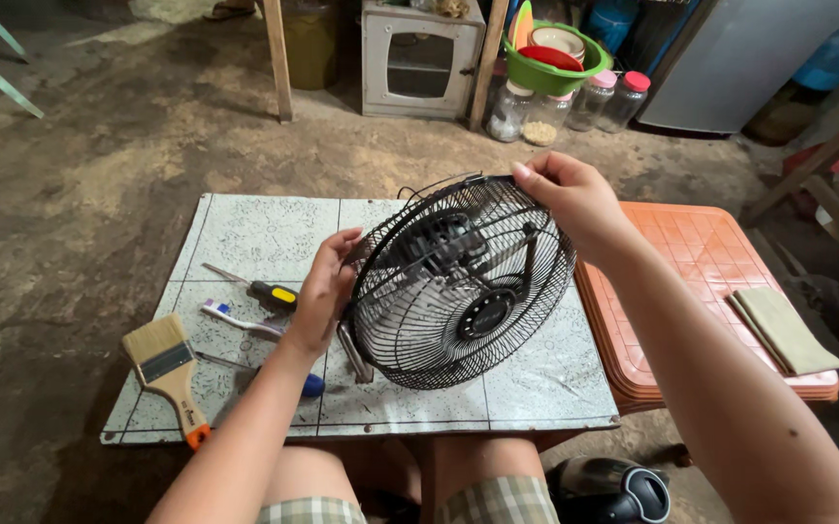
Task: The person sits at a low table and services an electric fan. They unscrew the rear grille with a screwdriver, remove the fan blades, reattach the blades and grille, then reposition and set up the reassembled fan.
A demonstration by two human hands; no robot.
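Observation:
A black wire fan cage (458, 286) with the fan motor inside stands tilted on a pale tiled board (245, 233). My left hand (322, 291) grips the cage's left rim. My right hand (570, 194) holds the top right rim. Left of the cage lie a screwdriver with a black and yellow handle (262, 291), a toothbrush (235, 318), a second screwdriver with a blue handle (305, 385) partly under my left forearm, and a wide paintbrush (167, 374).
An orange plastic stool top (691, 252) with a folded cloth (783, 330) sits to the right. Jars (584, 102), a green basin (550, 58) and a small white cabinet (419, 58) stand at the back. A black rounded object (608, 490) lies by my knees. Dirt floor surrounds the board.

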